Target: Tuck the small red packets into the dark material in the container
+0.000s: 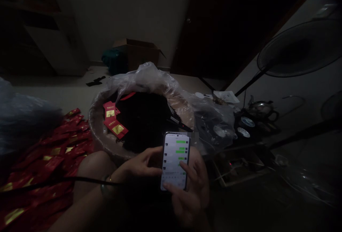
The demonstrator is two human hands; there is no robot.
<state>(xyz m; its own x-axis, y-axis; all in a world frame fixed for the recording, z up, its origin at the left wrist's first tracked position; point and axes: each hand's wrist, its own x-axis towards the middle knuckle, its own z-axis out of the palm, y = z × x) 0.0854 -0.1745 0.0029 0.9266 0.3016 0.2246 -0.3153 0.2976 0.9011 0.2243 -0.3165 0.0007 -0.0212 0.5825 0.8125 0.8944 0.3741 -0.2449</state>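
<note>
My left hand [143, 162] grips a lit smartphone [175, 168] by its left edge, with its fingers partly hidden behind the phone. A chat with green message bubbles and a keyboard shows on the screen. My right hand [187, 196] is over the right and lower part of the phone, its fingers apart. One fingertip is at a green bubble and another digit lies over the keyboard's lower left. Just beyond the phone is a round basket [93, 118] lined with clear plastic. It holds a dark mass [141, 118] and several red packets [116, 127].
Many red and gold packets [58, 153] are heaped at left beside a plastic bag [24, 114]. At right are a kettle [260, 109], small dishes [247, 121] and a standing fan [296, 48]. A cardboard box [141, 55] stands by the wall.
</note>
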